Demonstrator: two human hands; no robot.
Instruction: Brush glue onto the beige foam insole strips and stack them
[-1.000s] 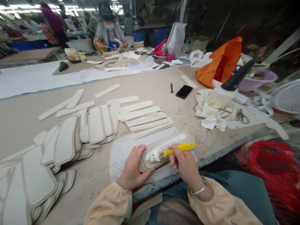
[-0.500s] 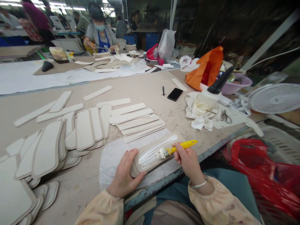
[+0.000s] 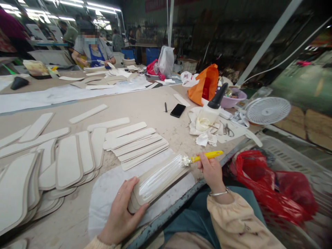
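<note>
My right hand (image 3: pixel 211 171) grips a brush by its yellow handle (image 3: pixel 209 155). White glue-like paste clumps on the brush head (image 3: pixel 185 161), which touches the far right end of a long beige panel (image 3: pixel 147 197). Wet, shiny streaks of white paste (image 3: pixel 162 176) run along the panel's top. At the panel's near left end, my left hand (image 3: pixel 124 207) holds it between thumb and fingers. Other pieces seem to lie under that panel, on a white sheet (image 3: pixel 100 200). Just beyond, a fanned stack of pale strips (image 3: pixel 141 147) lies on the table.
Overlapping pale panels (image 3: pixel 68 162) cover the table's left. A black phone (image 3: pixel 177 110), a glue bottle with black nozzle (image 3: pixel 209 112), scissors (image 3: pixel 228 130) and a white fan (image 3: pixel 268 110) stand rightward. A red plastic bag (image 3: pixel 275 186) sits beside my legs. A co-worker (image 3: pixel 93 52) works opposite.
The brush has moved along the panel from near its middle to the right end, and the streaks reach further. My left hand still holds the near end. The camera view has turned right.
</note>
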